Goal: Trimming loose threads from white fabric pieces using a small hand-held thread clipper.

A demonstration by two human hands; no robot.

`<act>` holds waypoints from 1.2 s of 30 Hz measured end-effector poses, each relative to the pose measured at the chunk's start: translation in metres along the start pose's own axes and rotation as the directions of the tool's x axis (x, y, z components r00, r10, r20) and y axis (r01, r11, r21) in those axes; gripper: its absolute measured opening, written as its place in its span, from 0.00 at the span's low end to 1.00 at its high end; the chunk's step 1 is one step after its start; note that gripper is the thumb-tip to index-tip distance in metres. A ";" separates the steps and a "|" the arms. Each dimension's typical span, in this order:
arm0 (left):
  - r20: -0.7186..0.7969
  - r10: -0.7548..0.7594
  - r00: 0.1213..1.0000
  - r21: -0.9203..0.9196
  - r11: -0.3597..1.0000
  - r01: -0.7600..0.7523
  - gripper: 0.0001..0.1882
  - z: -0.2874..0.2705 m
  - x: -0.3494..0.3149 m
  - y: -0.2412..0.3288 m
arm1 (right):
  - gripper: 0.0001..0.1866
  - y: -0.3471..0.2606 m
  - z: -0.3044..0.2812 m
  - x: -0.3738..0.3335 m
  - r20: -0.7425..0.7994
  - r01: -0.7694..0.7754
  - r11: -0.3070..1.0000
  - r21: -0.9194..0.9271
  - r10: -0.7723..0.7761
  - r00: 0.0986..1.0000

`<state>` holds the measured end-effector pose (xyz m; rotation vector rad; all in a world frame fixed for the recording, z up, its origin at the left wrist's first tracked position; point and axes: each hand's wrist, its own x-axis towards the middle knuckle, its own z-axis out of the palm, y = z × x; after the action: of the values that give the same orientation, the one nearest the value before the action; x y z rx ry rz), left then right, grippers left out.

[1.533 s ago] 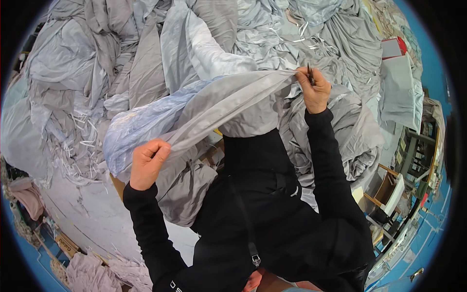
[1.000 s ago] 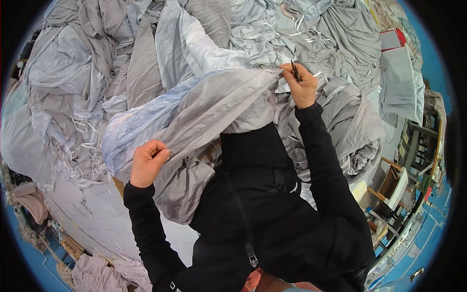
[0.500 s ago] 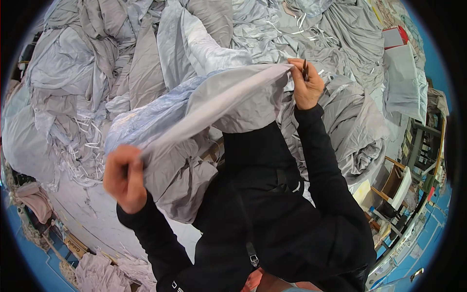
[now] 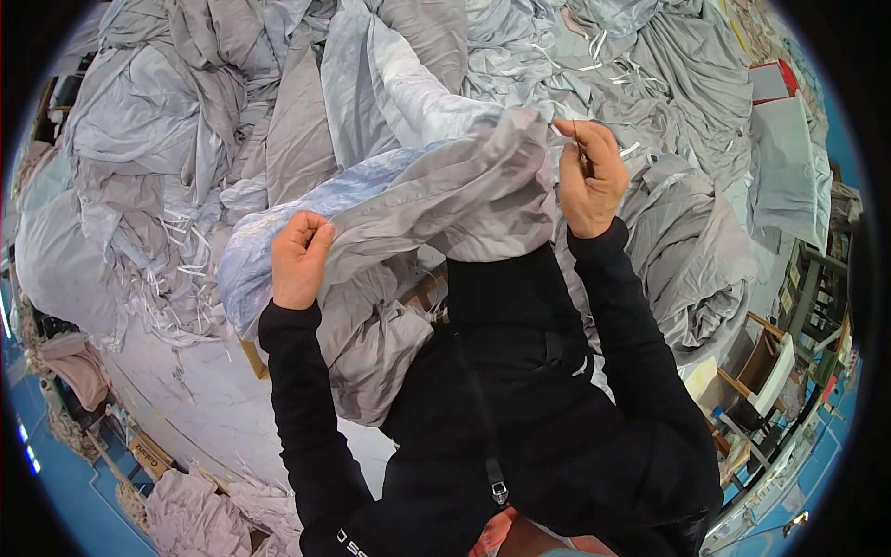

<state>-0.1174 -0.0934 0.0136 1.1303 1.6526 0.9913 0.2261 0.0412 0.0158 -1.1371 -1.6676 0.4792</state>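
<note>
A grey cloth with a pale blue patterned side (image 4: 436, 200) stretches between my hands and drapes over my lap. My left hand (image 4: 299, 260) pinches its edge between thumb and forefinger. At the far right corner of the cloth, my right hand (image 4: 592, 181) is closed, its fingertips at a small white tab (image 4: 556, 130). Tucked in that same hand is a small dark pointed tool (image 4: 584, 162), which looks like thread snips; the fingers hide most of it. Whether the right fingertips also grip the cloth itself is hard to see.
Heaps of grey and pale blue fabric (image 4: 139, 111) with white ties cover the far side and the right. A white marbled surface (image 4: 176, 390) shows at left. Pink-grey cloth (image 4: 190, 511) lies lower left. A red-edged box (image 4: 773, 82) and wooden furniture (image 4: 770, 362) stand at right.
My left hand has moved right and up, closer to my right hand. The cloth's taut edge has slackened into folds. My right hand has shifted slightly down and to the right.
</note>
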 end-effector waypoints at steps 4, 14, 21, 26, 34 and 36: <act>-0.026 0.058 0.998 -0.002 0.998 -0.058 0.02 -0.002 -0.002 0.010 | 0.17 -0.029 0.010 0.016 0.201 -0.005 0.995 0.097 -0.015 0.979; -0.139 0.225 0.964 -0.222 0.942 -0.251 0.03 -0.033 -0.046 0.050 | 0.24 0.034 0.048 0.023 0.531 -0.405 0.914 0.001 0.343 0.775; -0.350 0.216 0.911 -0.288 0.901 -0.325 0.04 -0.046 -0.037 0.078 | 0.09 0.074 0.024 0.010 0.571 -0.542 0.807 0.234 0.337 0.749; -0.147 0.267 0.952 -0.511 0.804 -0.304 0.08 -0.026 -0.056 0.097 | 0.09 0.087 -0.074 0.016 0.366 -0.581 0.681 0.446 0.453 0.813; -0.145 0.149 0.978 -0.046 0.986 -0.158 0.07 0.043 0.035 0.018 | 0.11 0.163 -0.075 -0.017 0.307 -0.461 0.883 0.087 0.416 0.856; -0.127 0.155 0.980 -0.033 0.987 -0.160 0.06 0.041 0.043 -0.009 | 0.14 0.158 -0.055 -0.028 0.331 -0.339 0.932 -0.130 0.363 0.871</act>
<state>-0.0898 -0.0497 -0.0161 1.2057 1.6499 1.2148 0.3481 0.0816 -0.0957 -1.4840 -1.7911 0.9087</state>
